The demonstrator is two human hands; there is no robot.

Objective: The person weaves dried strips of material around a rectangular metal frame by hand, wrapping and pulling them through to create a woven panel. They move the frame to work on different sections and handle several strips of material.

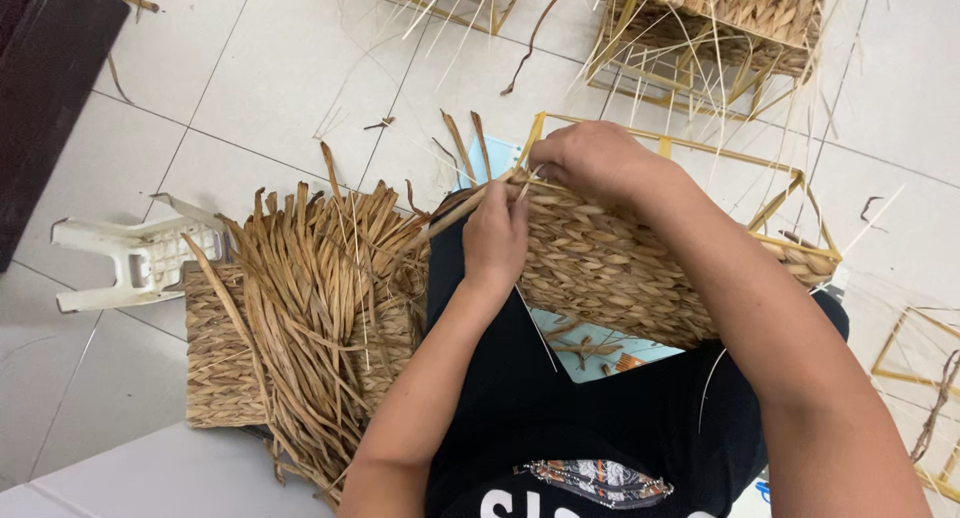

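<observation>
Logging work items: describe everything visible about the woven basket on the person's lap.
The woven basket is a partly finished piece of tan, braided plant fibre over a yellow wire frame whose bare bars jut out at its far and right sides. It lies tilted across the lap. The left hand pinches strands at its near-left edge; the right hand grips its top edge.

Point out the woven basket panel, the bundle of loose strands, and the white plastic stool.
woven basket panel (610, 278), head view, on the braided face below the hands.
bundle of loose strands (310, 308), head view, mid-bundle.
white plastic stool (130, 263), head view, on its overturned frame.
</observation>
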